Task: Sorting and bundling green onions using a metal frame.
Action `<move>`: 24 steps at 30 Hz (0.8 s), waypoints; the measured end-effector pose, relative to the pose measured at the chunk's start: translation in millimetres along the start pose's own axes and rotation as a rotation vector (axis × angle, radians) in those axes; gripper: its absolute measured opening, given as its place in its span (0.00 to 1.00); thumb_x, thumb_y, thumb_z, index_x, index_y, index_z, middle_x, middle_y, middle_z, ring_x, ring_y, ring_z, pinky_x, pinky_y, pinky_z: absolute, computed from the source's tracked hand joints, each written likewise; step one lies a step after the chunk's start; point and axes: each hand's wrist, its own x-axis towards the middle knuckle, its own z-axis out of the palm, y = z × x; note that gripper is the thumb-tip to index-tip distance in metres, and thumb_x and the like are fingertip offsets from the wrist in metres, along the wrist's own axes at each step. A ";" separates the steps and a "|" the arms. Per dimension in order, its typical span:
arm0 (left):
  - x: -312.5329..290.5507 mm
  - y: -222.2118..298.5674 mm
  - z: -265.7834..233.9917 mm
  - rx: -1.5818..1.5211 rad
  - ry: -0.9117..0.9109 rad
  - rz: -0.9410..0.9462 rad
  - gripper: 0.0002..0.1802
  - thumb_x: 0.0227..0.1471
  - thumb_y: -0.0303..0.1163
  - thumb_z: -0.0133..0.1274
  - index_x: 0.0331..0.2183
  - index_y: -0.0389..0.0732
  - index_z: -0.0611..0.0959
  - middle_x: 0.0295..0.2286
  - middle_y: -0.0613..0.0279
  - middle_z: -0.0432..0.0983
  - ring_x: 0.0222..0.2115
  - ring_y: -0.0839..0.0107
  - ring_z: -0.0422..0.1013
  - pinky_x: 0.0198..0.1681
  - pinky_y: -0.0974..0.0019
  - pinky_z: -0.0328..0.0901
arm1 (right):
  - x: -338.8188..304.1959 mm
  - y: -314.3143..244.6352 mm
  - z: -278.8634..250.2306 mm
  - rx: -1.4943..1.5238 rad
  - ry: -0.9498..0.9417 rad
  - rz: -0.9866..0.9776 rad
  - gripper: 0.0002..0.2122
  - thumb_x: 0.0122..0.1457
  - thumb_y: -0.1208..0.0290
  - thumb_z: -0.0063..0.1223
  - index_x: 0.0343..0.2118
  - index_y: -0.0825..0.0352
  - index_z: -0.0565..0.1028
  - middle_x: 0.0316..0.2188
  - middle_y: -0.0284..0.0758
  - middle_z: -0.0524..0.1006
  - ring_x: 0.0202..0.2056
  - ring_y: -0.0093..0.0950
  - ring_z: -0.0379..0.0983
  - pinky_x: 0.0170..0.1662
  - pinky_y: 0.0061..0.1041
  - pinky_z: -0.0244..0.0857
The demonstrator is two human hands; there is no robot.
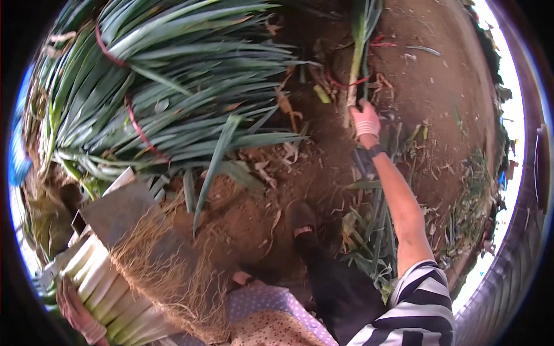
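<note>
My right hand, in a pale glove, reaches far forward. Its fingers are closed around the white lower end of a long green onion, whose green leaves point away from me. At the lower left, my left hand, also gloved, lies flat with its fingers stretched along the outer side of a row of green onions. Their thick white stalks lie side by side, and long tan roots spill to the right over a grey metal plate.
Large piles of green onions, bound with red ties, fill the far left. Loose leaves and dry scraps litter the brown soil. My shoe stands near the middle, and a polka-dot cloth covers my lap.
</note>
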 end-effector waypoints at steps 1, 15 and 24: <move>-1.9 -17.9 5.9 0.019 0.011 -0.001 0.21 0.64 0.35 0.38 0.50 0.35 0.78 0.50 0.50 0.74 0.54 0.55 0.66 0.59 0.56 0.57 | 4.7 -5.2 -0.8 0.062 -0.038 0.046 0.27 0.53 0.48 0.54 0.52 0.59 0.74 0.47 0.44 0.77 0.49 0.44 0.73 0.50 0.40 0.66; 19.4 -50.6 92.3 -0.003 0.091 -0.030 0.26 0.66 0.45 0.35 0.51 0.37 0.79 0.51 0.47 0.72 0.56 0.54 0.64 0.62 0.52 0.55 | 72.3 21.4 4.1 0.446 -0.074 0.244 0.23 0.46 0.55 0.61 0.42 0.68 0.76 0.37 0.50 0.79 0.41 0.44 0.77 0.43 0.42 0.69; 0.4 19.1 -4.4 -0.033 0.163 -0.044 0.20 0.61 0.38 0.46 0.50 0.39 0.79 0.49 0.52 0.75 0.54 0.53 0.65 0.59 0.53 0.58 | -189.0 97.3 -97.4 0.244 -0.492 0.155 0.21 0.51 0.58 0.58 0.40 0.71 0.70 0.33 0.49 0.76 0.35 0.43 0.74 0.39 0.40 0.67</move>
